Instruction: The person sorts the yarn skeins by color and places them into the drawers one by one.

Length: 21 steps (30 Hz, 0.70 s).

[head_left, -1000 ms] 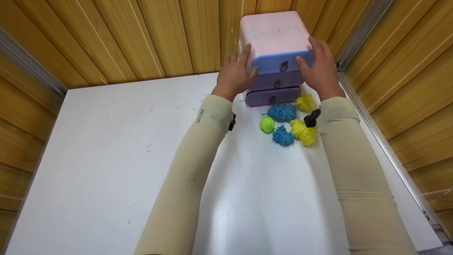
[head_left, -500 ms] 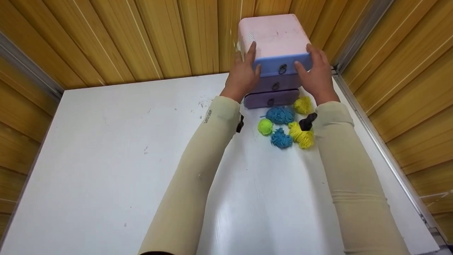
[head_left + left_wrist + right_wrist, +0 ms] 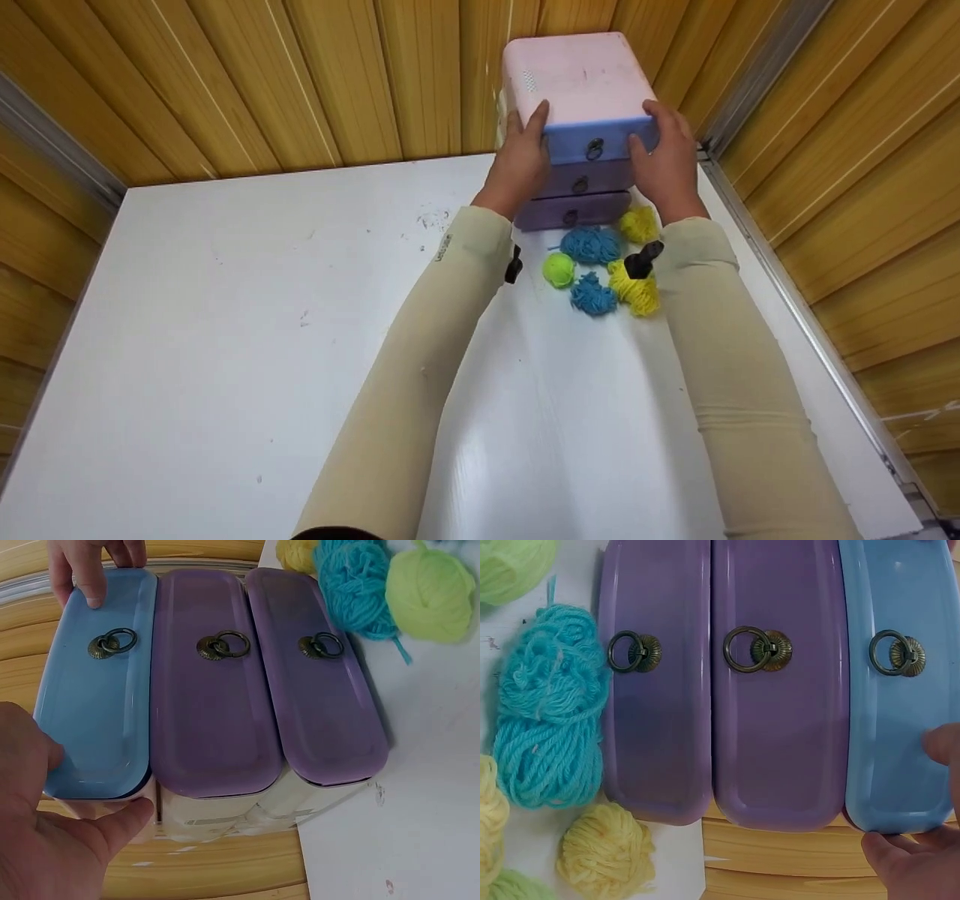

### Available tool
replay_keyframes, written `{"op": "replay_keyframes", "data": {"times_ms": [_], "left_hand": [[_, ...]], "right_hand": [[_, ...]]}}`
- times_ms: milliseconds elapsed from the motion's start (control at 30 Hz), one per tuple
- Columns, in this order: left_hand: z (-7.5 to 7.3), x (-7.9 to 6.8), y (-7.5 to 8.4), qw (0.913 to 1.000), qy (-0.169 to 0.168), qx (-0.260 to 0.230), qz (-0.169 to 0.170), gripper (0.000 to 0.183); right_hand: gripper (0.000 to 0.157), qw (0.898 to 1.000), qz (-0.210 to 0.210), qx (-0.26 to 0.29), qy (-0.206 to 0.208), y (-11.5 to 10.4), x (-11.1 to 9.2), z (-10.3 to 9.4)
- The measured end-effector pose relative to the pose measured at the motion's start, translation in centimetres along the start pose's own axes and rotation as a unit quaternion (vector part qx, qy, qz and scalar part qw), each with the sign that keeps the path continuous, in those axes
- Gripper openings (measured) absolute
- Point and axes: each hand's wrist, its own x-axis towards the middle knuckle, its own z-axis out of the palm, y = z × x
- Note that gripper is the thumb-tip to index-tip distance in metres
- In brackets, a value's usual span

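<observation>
From the head only, see the pink top (image 3: 574, 75) of the drawer cabinet (image 3: 574, 133); from the left wrist, its pale lower side (image 3: 217, 810); from the right wrist, some more green yarn (image 3: 517, 887). Stands upright at the far right of the white table (image 3: 225, 337), facing the head camera with three fronts (image 3: 780, 727), each longest left to right. Is gripped at the ends of the blue drawer (image 3: 105, 712), between thumb and fingers, by left hand (image 3: 521, 161) and right hand (image 3: 667, 165).

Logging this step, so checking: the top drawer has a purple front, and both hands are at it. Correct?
Not quite: the top drawer has a blue front, not purple, as the head view shows. The left hand and right hand are indeed at it.
</observation>
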Motion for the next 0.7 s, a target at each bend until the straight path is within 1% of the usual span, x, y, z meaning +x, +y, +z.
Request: {"op": "replay_keyframes", "data": {"times_ms": [167, 433, 567, 700], "left_hand": [[-0.1, 0.0, -0.1, 1.0, -0.003, 0.001, -0.003, 0.052], [-0.9, 0.0, -0.9, 0.9999, 0.015, -0.001, 0.006, 0.051], [-1.4, -0.1, -1.5, 0.9997, 0.021, -0.001, 0.009, 0.051], [-1.7, -0.2, -2.3, 0.9993, 0.032, 0.002, 0.019, 0.05]], "right_hand": [[0.053, 1.0, 0.005, -0.003, 0.004, -0.1, 0.2, 0.0], [0.051, 1.0, -0.013, -0.002, -0.002, -0.9, 0.4, 0.4], [0.05, 1.0, -0.017, -0.007, -0.009, -1.3, 0.5, 0.7], [0.05, 1.0, -0.014, -0.011, -0.017, -1.8, 0.5, 1.1]]}}
